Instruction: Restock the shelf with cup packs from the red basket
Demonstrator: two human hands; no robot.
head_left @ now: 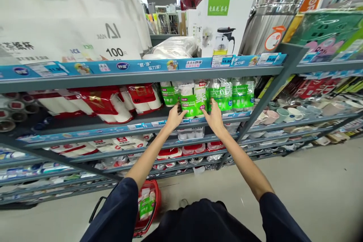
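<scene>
On the shelf ahead stands a green and white pack of paper cups [193,100] in clear wrap. My left hand [175,116] grips its left side, thumb on the front and fingers round the edge. At its right side my right hand [214,115] holds it the same way, with the fingertips partly hidden between packs. Another green paper cup pack [169,94] sits to the left, behind my left fingers. Clear disposable cups with green labels [242,92] stand to the right, close to my right hand.
Red and white cup packs [104,104] lie left on the same shelf. Above runs a shelf edge [141,73] with price tags, carrying a teapot box [224,26]. A red basket [154,196] with green packs stands on the floor, low left. Mugs [283,115] fill shelves at right.
</scene>
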